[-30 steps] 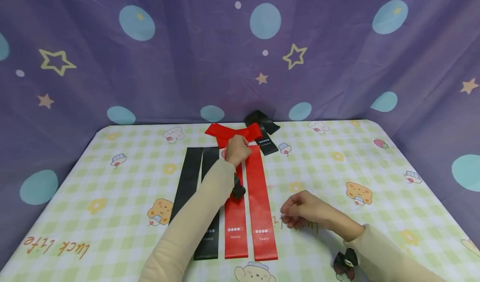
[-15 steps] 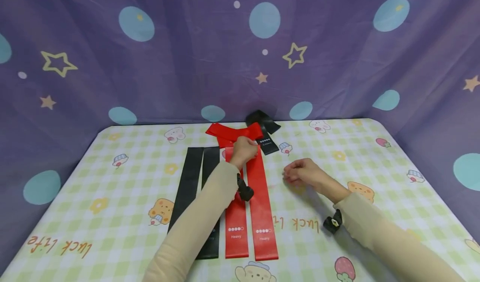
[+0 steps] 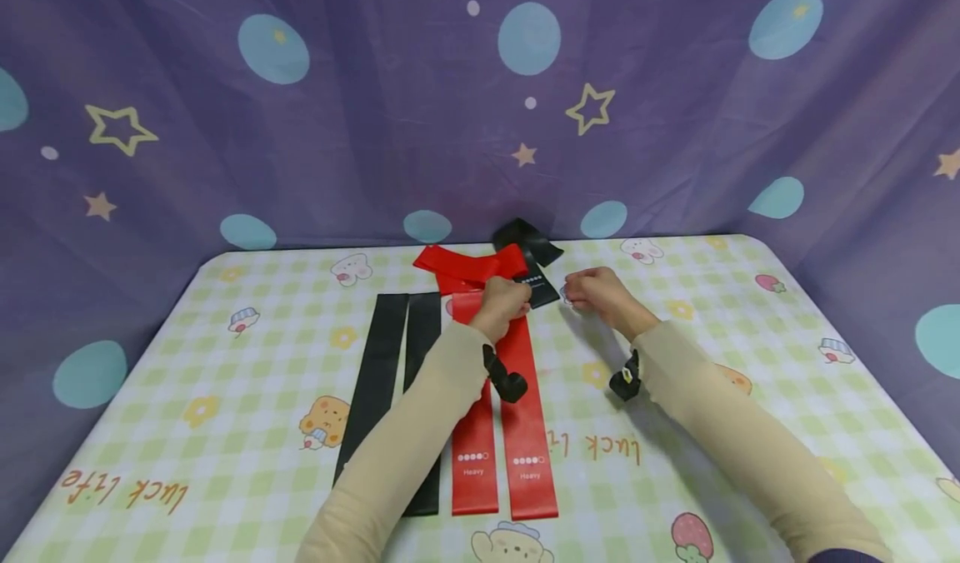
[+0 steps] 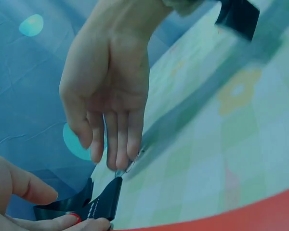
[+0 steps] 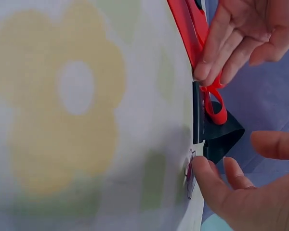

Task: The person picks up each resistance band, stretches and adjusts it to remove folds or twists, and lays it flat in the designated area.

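Right hand (image 3: 596, 293): whereas it lay nearer earlier, it is now brought up beside the black band (image 3: 538, 284), fingers relaxed, nothing grasped.
Left hand (image 3: 504, 300): red band (image 3: 467, 267) is pinched.
Black band: long axis runs away, slightly leftward.

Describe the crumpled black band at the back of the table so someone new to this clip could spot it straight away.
Start at the checked tablecloth and go to its far edge, where it meets the purple curtain. There, beside a rumpled red band, lies the black band, between the left hand and the right hand. Unlike the two flat black bands, it is folded, with white print showing.
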A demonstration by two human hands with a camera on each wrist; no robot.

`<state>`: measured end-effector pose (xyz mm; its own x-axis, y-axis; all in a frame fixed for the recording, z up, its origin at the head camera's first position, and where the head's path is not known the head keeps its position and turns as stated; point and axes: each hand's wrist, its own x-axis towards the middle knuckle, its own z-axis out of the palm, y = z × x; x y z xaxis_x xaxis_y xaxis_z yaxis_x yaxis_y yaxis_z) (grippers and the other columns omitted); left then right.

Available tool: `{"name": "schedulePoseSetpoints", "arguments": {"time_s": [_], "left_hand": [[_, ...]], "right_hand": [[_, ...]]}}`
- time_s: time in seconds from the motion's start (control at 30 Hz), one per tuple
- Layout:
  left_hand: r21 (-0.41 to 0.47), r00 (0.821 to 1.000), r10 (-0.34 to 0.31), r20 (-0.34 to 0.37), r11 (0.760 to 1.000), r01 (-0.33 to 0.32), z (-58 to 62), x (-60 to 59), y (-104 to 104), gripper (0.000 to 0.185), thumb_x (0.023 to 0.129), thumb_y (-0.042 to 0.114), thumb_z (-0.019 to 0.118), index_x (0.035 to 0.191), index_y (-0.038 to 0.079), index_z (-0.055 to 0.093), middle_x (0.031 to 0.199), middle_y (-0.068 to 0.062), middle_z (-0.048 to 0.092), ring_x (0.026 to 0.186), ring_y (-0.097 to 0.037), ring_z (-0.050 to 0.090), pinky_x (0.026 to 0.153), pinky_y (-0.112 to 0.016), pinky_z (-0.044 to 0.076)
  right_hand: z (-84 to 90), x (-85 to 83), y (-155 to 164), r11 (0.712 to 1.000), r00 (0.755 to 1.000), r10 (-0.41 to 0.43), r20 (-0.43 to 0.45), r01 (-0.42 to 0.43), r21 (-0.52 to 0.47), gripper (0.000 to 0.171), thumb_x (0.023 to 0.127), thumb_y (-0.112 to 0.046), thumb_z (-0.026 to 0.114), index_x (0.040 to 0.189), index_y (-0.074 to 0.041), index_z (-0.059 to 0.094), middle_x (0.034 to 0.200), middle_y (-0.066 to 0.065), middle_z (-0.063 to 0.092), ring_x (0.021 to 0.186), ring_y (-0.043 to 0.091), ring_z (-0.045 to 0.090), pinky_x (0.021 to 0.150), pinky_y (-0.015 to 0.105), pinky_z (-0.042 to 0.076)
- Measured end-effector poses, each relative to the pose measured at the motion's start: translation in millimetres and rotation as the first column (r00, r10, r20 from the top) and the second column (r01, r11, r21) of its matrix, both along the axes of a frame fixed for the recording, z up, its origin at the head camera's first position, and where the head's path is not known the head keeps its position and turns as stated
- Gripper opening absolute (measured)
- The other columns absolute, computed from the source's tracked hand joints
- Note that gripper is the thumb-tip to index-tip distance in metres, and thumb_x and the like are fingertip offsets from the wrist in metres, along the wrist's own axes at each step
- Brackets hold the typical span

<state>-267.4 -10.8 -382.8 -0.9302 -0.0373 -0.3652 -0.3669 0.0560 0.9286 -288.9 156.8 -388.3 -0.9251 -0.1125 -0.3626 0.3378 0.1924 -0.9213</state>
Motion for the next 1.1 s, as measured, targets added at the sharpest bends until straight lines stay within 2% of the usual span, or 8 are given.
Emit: {"name": "schedulePoseSetpoints", "arguments": {"time_s": [0.1, 0.27, 0.4, 0.57, 0.8, 0.93, 1.03, 1.1], "left_hand": [[0.059, 0.999, 0.031, 0.032, 0.998, -0.033, 1.6, -0.3, 1, 0.003, 0.085, 0.001, 0.049, 0.088, 0.001, 0.049, 0.073, -0.002, 0.045, 0.064, -0.016, 0.050, 0.090, -0.036, 0.054], [0.136, 0.995, 0.067, 0.077, 0.988, -0.077, 0.9, -1.3, 2, 0.025, 0.085, 0.001, 0.049, 0.109, -0.007, 0.051, 0.080, -0.004, 0.048, 0.072, -0.018, 0.052, 0.095, -0.037, 0.052], [0.183, 0.988, 0.085, 0.126, 0.977, -0.107, -2.8, -1.6, 3, 0.031, 0.086, 0.001, 0.050, 0.115, -0.010, 0.055, 0.084, -0.009, 0.056, 0.073, -0.018, 0.057, 0.095, -0.036, 0.052], [0.240, 0.984, 0.100, 0.147, 0.961, -0.134, -6.1, -1.4, 7, 0.033, 0.089, 0.002, 0.050, 0.119, -0.010, 0.057, 0.097, -0.017, 0.063, 0.076, -0.018, 0.061, 0.094, -0.036, 0.052], [0.314, 0.981, 0.131, 0.141, 0.934, -0.170, -9.3, -1.2, 13, 0.030, 0.090, 0.001, 0.048, 0.116, -0.012, 0.059, 0.089, -0.012, 0.060, 0.077, -0.017, 0.060, 0.095, -0.036, 0.051], [0.405, 0.980, 0.117, 0.161, 0.897, -0.174, -10.4, -3.9, 14, 0.034, 0.095, 0.009, 0.052, 0.123, -0.009, 0.056, 0.086, -0.008, 0.060, 0.081, -0.017, 0.062, 0.096, -0.035, 0.050], [0.432, 0.980, 0.132, 0.147, 0.883, -0.183, -11.6, -7.1, 15, 0.038, 0.095, 0.012, 0.054, 0.128, -0.007, 0.053, 0.089, -0.008, 0.060, 0.078, -0.014, 0.060, 0.096, -0.036, 0.051], [0.410, 0.979, 0.159, 0.128, 0.890, -0.198, -12.8, -8.6, 15, 0.041, 0.094, 0.009, 0.056, 0.131, -0.007, 0.050, 0.095, -0.012, 0.064, 0.076, -0.014, 0.060, 0.095, -0.036, 0.051]], "right_hand": [[2.7, -4.8, -2, 1.000, 0.999, 0.004, 0.049, -0.004, -0.001, 0.039, 0.092, -0.006, 0.047, 0.127, 0.012, 0.046, 0.072, -0.008, 0.059, 0.069, 0.002, 0.058, 0.072, 0.019, 0.054], [3.7, -8.6, -3, 0.998, 0.993, 0.018, 0.114, -0.010, -0.069, 0.017, 0.091, -0.002, 0.048, 0.103, 0.006, 0.057, 0.069, -0.005, 0.063, 0.071, 0.006, 0.063, 0.086, 0.028, 0.054], [0.8, -11.5, -5, 0.989, 0.985, 0.031, 0.172, -0.006, -0.146, 0.010, 0.091, 0.001, 0.047, 0.092, 0.003, 0.057, 0.064, -0.001, 0.065, 0.063, 0.007, 0.064, 0.077, 0.024, 0.057], [-2.0, -15.3, -11, 0.983, 0.970, -0.008, 0.245, 0.051, -0.174, 0.004, 0.093, -0.002, 0.050, 0.094, 0.002, 0.052, 0.062, 0.002, 0.064, 0.056, 0.007, 0.063, 0.065, 0.019, 0.056], [-2.6, -18.4, -16, 0.944, 0.969, -0.074, 0.236, 0.144, -0.298, 0.010, 0.093, 0.003, 0.046, 0.100, 0.007, 0.053, 0.061, 0.005, 0.065, 0.057, 0.010, 0.065, 0.061, 0.018, 0.056], [-0.2, -14.7, -19, 0.910, 0.968, -0.086, 0.234, 0.172, -0.377, 0.011, 0.093, 0.004, 0.046, 0.099, 0.006, 0.055, 0.065, 0.007, 0.067, 0.062, 0.011, 0.067, 0.063, 0.018, 0.056], [0.7, -10.2, -23, 0.909, 0.972, -0.072, 0.223, 0.156, -0.386, 0.011, 0.093, 0.004, 0.046, 0.093, 0.004, 0.057, 0.067, 0.006, 0.068, 0.065, 0.011, 0.067, 0.065, 0.018, 0.057], [0.8, -7.0, -26, 0.916, 0.975, -0.060, 0.212, 0.138, -0.376, 0.013, 0.092, 0.004, 0.047, 0.089, 0.003, 0.059, 0.067, 0.005, 0.068, 0.065, 0.011, 0.067, 0.065, 0.019, 0.057]]}}
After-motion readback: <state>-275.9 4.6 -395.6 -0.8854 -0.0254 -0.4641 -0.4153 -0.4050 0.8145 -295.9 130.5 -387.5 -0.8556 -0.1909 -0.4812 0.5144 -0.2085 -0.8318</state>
